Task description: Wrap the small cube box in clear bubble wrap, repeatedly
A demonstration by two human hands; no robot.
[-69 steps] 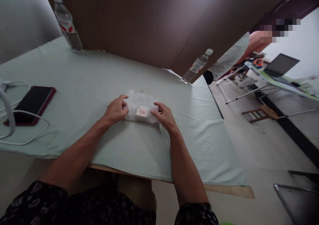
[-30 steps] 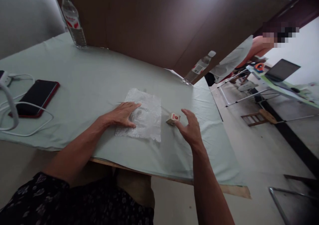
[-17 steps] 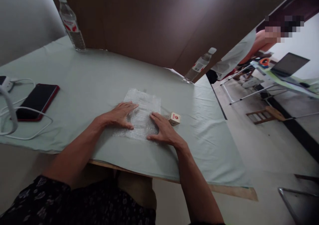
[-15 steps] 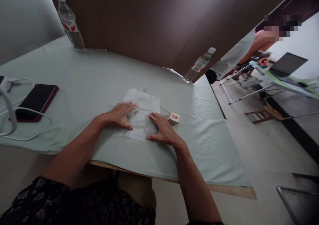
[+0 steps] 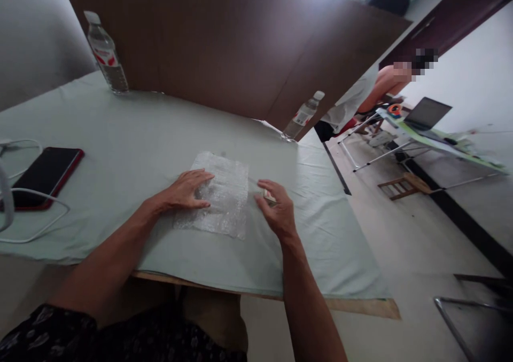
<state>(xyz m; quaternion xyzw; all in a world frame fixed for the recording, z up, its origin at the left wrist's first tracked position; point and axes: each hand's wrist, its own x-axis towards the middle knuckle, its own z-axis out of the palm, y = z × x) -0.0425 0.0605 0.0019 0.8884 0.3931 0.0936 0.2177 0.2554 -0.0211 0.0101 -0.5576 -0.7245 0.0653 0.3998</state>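
Observation:
A sheet of clear bubble wrap [image 5: 226, 196] lies flat on the cloth-covered table. My left hand [image 5: 186, 190] rests on its left side, fingers stretched out and thumb apart, holding nothing. Just right of the sheet, my right hand [image 5: 277, 208] is curled around a small cream cardboard box [image 5: 270, 195] with a red mark. Its thumb is on the near side and its fingers on the far side. Part of the box shows between them; the rest is hidden by the hand.
A phone [image 5: 46, 175] with a red edge and white cables [image 5: 38, 239] lie at the left. Two water bottles [image 5: 107, 57] stand before a brown board [image 5: 192, 41]. Beyond the table are a laptop [image 5: 428, 113] on a folding table, a wooden stool [image 5: 404, 186] and a person [image 5: 380, 87].
My right hand has left the bubble wrap, moved right and closed around the small box. My left hand stays on the sheet. The view has shifted slightly.

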